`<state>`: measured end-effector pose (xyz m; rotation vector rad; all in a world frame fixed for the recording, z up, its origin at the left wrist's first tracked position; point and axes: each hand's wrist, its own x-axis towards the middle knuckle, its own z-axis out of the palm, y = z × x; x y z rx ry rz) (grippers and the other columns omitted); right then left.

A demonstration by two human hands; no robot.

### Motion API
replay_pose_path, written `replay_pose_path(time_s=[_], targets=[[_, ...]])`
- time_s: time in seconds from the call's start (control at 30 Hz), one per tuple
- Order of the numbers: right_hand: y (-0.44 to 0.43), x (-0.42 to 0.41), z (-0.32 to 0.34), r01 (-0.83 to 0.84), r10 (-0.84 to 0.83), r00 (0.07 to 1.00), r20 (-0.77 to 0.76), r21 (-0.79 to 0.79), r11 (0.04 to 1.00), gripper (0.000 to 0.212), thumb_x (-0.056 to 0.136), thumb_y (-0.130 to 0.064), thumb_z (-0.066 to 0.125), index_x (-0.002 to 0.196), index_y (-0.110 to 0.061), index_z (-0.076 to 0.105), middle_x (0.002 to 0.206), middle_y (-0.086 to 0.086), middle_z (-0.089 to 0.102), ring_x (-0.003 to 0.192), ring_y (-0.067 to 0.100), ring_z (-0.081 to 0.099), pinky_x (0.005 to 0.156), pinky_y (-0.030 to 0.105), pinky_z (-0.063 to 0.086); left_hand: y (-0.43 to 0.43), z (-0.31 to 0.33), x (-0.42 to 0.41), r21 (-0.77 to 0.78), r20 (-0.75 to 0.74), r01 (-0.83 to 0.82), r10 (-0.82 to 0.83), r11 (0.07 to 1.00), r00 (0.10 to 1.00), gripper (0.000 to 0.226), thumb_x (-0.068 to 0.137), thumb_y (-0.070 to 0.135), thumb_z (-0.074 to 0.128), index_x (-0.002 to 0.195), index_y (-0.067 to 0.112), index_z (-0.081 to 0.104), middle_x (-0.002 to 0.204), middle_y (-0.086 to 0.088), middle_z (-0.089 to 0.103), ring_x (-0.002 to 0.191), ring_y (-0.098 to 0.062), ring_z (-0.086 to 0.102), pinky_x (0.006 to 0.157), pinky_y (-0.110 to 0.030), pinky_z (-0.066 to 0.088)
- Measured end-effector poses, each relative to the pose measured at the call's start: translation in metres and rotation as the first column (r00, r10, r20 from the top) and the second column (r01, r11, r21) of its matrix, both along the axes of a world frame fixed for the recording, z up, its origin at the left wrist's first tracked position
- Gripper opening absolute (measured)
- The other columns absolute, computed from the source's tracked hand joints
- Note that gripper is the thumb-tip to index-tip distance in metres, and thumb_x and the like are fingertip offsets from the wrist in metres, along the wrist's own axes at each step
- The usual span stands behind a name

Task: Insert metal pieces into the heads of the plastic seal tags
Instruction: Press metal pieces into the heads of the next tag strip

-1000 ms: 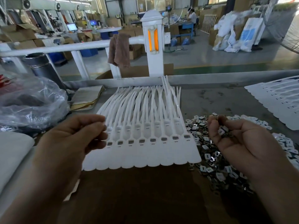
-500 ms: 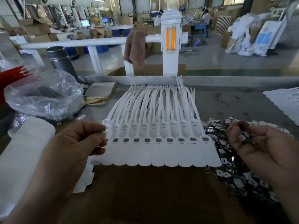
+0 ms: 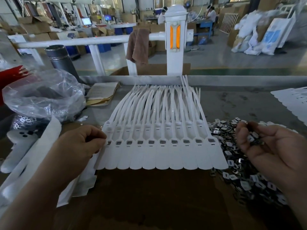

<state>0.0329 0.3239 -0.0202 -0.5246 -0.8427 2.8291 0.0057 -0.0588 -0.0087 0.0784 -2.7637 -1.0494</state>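
A joined row of white plastic seal tags (image 3: 159, 151) lies flat in the middle of the bench, straps fanning away from me. Each head has a small square window showing metal inside. My left hand (image 3: 78, 146) pinches the row's left edge between thumb and fingers. To the right lies a heap of small metal pieces (image 3: 239, 170). My right hand (image 3: 265, 146) hovers over that heap, palm up, fingers curled around a few metal pieces.
A clear plastic bag (image 3: 43, 97) sits at the left, with a grey cylinder (image 3: 61, 60) behind it. White tag sheets (image 3: 33, 161) lie stacked at the near left, another tag row (image 3: 292, 103) at far right. A folded paper (image 3: 101, 93) lies near the bench's raised back rim (image 3: 149, 79).
My head has turned left, so the scene has slid right in view. My left hand has come onto the left edge of the tag row and pinches it. My right hand still cups metal pieces.
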Motion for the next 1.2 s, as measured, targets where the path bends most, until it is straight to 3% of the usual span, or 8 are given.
replay_pose_path(time_s=[0.17,0.33,0.43,0.5,0.57,0.83,0.9,1.2], targets=[[0.000,-0.002,0.000,0.008,-0.008,1.000,0.009,0.024,1.000,0.016,0.096,-0.004,0.043,0.101,0.000,0.057,0.085,0.017,0.071,0.077,0.022,0.073,0.062,0.024,0.057,-0.006,-0.002,-0.009,0.039,0.083,0.022,-0.025,0.999,0.996,0.014,0.087,0.020,0.066,0.082,0.033,0.068,0.075,0.011,0.068,0.072,-0.011,0.062,0.057,-0.024,0.043],[0.002,-0.002,0.000,0.020,-0.021,0.999,0.025,0.040,0.999,0.016,0.095,-0.003,0.044,0.101,-0.001,0.058,0.087,0.017,0.070,0.076,0.022,0.073,0.061,0.024,0.057,-0.009,-0.002,-0.017,0.033,0.149,0.042,-0.047,0.999,0.988,0.017,0.087,0.020,0.066,0.079,0.034,0.068,0.077,0.027,0.065,0.072,-0.012,0.062,0.057,-0.024,0.043],[0.002,-0.002,0.000,0.021,-0.022,0.999,0.027,0.042,0.999,0.016,0.095,-0.003,0.044,0.102,0.000,0.058,0.087,0.017,0.070,0.076,0.022,0.073,0.061,0.025,0.057,-0.009,0.001,-0.018,0.045,0.164,0.074,-0.080,0.996,0.983,0.026,0.086,0.021,0.066,0.080,0.046,0.067,0.080,0.027,0.066,0.072,-0.011,0.062,0.058,-0.025,0.044],[0.002,-0.002,0.000,0.021,-0.023,0.999,0.028,0.042,0.999,0.016,0.095,-0.004,0.045,0.103,0.000,0.059,0.088,0.017,0.069,0.076,0.022,0.073,0.061,0.025,0.057,-0.009,0.003,-0.017,0.011,0.175,0.111,-0.112,0.994,0.978,0.031,0.086,0.024,0.066,0.083,0.054,0.063,0.083,0.030,0.065,0.072,-0.007,0.063,0.058,-0.024,0.044],[0.002,-0.002,0.000,0.018,-0.019,0.999,0.026,0.040,0.999,0.016,0.095,-0.003,0.045,0.103,0.000,0.059,0.088,0.017,0.069,0.076,0.022,0.073,0.061,0.025,0.057,-0.010,0.002,-0.018,-0.001,0.174,0.109,-0.108,0.994,0.979,0.018,0.085,0.026,0.068,0.084,0.044,0.067,0.083,0.031,0.064,0.073,0.002,0.062,0.058,-0.023,0.044],[0.001,0.000,0.001,0.008,-0.009,1.000,0.013,0.055,0.998,0.017,0.094,-0.004,0.044,0.104,-0.001,0.058,0.077,0.016,0.071,0.075,0.021,0.073,0.061,0.025,0.057,-0.005,-0.004,-0.016,0.158,0.195,-0.065,0.034,0.985,0.980,0.002,0.090,0.025,0.063,0.091,0.026,0.064,0.080,0.000,0.066,0.069,-0.020,0.061,0.055,-0.029,0.046],[0.001,0.000,0.002,0.012,-0.012,1.000,0.013,0.058,0.998,0.016,0.095,-0.004,0.044,0.102,-0.001,0.058,0.077,0.016,0.071,0.074,0.021,0.073,0.061,0.025,0.057,-0.003,-0.004,-0.015,0.223,0.215,-0.115,0.067,0.968,0.974,0.009,0.094,0.023,0.057,0.091,0.019,0.065,0.079,-0.006,0.065,0.066,-0.022,0.059,0.055,-0.032,0.048],[0.001,0.000,0.001,0.012,-0.013,1.000,0.011,0.074,0.997,0.015,0.095,-0.004,0.045,0.100,-0.001,0.059,0.078,0.016,0.071,0.075,0.021,0.073,0.061,0.025,0.057,-0.003,-0.002,-0.010,0.202,0.272,-0.136,0.078,0.970,0.959,0.016,0.092,0.031,0.059,0.085,0.019,0.067,0.076,-0.009,0.063,0.064,-0.023,0.056,0.051,-0.032,0.047]])
